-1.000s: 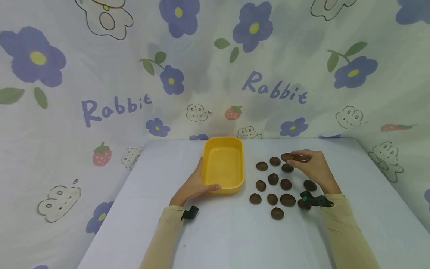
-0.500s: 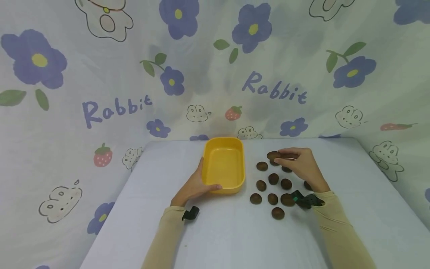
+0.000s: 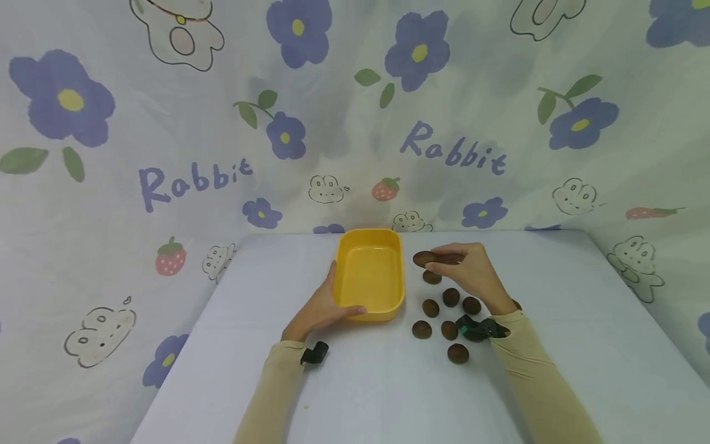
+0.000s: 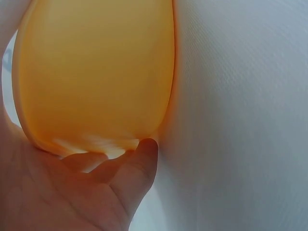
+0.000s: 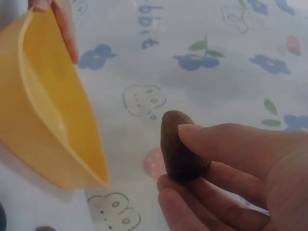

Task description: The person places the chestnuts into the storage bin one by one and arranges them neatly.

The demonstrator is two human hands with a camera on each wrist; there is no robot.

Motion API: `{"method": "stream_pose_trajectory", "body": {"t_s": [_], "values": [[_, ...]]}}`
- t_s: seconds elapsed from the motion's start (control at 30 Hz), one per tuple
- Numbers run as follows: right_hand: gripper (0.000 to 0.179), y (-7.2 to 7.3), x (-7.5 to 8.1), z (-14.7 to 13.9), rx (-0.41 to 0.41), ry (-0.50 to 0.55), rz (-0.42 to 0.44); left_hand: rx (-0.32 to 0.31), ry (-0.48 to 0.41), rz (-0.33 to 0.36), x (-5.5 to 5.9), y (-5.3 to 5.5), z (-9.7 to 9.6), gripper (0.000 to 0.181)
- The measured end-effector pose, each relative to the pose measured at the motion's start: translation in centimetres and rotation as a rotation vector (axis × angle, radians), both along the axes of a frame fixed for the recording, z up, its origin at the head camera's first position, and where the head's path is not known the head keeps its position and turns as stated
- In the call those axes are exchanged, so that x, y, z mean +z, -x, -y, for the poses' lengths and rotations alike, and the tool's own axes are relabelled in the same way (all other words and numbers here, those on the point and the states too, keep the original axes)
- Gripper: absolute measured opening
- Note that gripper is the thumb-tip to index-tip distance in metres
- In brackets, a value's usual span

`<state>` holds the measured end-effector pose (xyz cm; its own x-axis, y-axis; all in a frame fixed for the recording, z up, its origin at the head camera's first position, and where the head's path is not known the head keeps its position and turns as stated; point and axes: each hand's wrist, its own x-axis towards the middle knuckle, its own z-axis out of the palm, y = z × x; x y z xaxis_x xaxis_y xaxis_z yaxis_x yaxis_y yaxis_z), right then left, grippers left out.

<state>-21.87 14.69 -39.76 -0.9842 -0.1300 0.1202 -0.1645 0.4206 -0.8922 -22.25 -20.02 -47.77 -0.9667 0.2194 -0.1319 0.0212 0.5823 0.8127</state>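
Observation:
My left hand (image 3: 318, 308) grips the near left corner of a yellow rectangular tub (image 3: 370, 277), its thumb at the near rim and fingers along the left wall. No chestnuts show inside the tub. Between thumb and fingers, my right hand (image 3: 470, 270) pinches a brown chestnut (image 5: 175, 149) just right of the tub. In the head view, that chestnut hangs above another chestnut (image 3: 432, 277) on the table. The right wrist view shows its rounded, tapered shape and the tub (image 5: 62, 120) at left.
Several more chestnuts lie scattered on the white table (image 3: 360, 382) below and right of the tub, such as a near chestnut (image 3: 458, 353). My right forearm and wrist strap (image 3: 482, 328) cover some of them. A printed cloth (image 3: 344, 123) rises behind the table.
My right hand has moved left with the chestnut, from the far right of the spread to beside the tub. The left hand and the tub have stayed in place.

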Motion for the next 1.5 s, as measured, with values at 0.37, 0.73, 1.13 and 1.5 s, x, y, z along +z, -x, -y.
{"method": "stream_pose_trajectory", "body": {"t_s": [0.37, 0.73, 1.13, 1.5], "values": [[0.037, 0.6, -0.5, 3.6, 0.089, 0.059, 0.01, -0.017, -0.003, 0.001, 0.0, -0.1, 0.4, 0.146], [0.037, 1.0, -1.2, 6.6, 0.123, 0.059, 0.033, -0.044, -0.03, -0.023, 0.2, 0.0, 0.3, 0.143], [0.037, 1.6, -2.5, 9.7, 0.147, 0.055, 0.069, -0.063, -0.04, -0.05, 0.2, 0.1, 0.2, 0.142], [0.029, 2.1, -4.1, 12.5, 0.145, 0.017, 0.103, -0.071, -0.019, -0.063, 0.1, -0.1, 0.3, 0.139]]}}
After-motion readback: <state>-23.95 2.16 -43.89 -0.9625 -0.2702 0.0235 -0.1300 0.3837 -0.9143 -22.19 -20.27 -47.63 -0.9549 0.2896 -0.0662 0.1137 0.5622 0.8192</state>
